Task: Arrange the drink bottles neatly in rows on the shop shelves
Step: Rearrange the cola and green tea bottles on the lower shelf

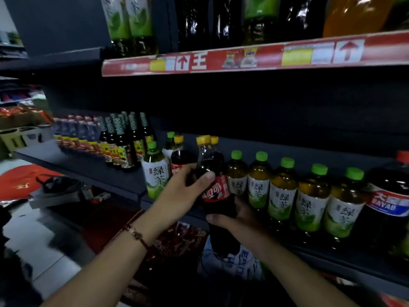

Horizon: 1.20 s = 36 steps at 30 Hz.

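A dark cola bottle (213, 169) with a yellow cap and red label hangs tilted in front of the middle shelf (124, 178). My left hand (183, 193) grips it at the label, thumb across the front. My right hand (236, 218) grips its lower body from the right. Behind it stand two more cola bottles (180, 156). A lone green tea bottle (155, 167) stands to their left. To the right runs a row of several green tea bottles (283, 189) with green caps.
Dark sauce bottles (124, 140) and smaller bottles (75, 134) fill the shelf's left part. A large dark bottle with a red cap (391, 196) stands at far right. The upper shelf (221, 60) holds big tea and orange drink bottles. A counter with clutter (57, 187) lies lower left.
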### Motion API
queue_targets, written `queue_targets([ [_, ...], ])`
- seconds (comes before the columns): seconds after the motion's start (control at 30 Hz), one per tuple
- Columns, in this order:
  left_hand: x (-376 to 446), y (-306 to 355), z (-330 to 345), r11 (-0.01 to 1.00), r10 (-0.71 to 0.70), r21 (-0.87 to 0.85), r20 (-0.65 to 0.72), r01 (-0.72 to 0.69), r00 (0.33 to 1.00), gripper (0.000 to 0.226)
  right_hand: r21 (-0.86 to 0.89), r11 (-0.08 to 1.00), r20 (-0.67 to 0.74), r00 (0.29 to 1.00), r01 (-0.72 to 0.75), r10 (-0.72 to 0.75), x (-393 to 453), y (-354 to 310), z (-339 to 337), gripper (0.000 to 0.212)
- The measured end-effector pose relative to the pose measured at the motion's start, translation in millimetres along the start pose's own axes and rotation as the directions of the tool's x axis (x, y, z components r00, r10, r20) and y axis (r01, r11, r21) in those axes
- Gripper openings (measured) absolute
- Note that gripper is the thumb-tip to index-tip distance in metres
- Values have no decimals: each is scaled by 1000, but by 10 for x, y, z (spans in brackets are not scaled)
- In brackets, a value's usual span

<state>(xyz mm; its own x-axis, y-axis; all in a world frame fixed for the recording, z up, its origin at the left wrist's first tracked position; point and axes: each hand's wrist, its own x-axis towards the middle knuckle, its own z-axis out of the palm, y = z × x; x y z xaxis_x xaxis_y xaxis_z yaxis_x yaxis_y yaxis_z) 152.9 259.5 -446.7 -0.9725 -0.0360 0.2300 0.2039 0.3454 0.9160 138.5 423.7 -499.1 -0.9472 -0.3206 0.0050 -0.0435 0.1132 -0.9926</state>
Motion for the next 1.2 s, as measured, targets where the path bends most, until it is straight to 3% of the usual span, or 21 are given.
queue_targets([
  [0.17,222,-236,153,977,78,202,-56,-65,995,31,90,995,-60,998,-31,36,21,353,-150,35],
  [0.33,718,-372,299,794,212,560,107,-235,971,75,135,990,-179,982,-29,54,63,490,-351,34],
  [0.47,973,-339,513,688,262,661,161,-301,951,93,161,987,-225,974,25,12,47,519,-541,34],
  [0.57,1081,-380,684,702,250,642,180,-306,951,98,169,984,-240,971,55,-14,34,541,-634,34],
  [0.9,849,-546,788,739,425,602,-67,-304,903,79,144,984,-280,958,106,-62,-53,614,-788,39],
  [1.03,535,-628,562,893,319,392,-205,-221,925,77,101,990,-301,951,102,-67,-53,661,-747,47],
  [1.2,218,-805,271,962,258,181,-360,-204,897,74,-2,991,-281,951,135,-130,72,637,-551,45],
])
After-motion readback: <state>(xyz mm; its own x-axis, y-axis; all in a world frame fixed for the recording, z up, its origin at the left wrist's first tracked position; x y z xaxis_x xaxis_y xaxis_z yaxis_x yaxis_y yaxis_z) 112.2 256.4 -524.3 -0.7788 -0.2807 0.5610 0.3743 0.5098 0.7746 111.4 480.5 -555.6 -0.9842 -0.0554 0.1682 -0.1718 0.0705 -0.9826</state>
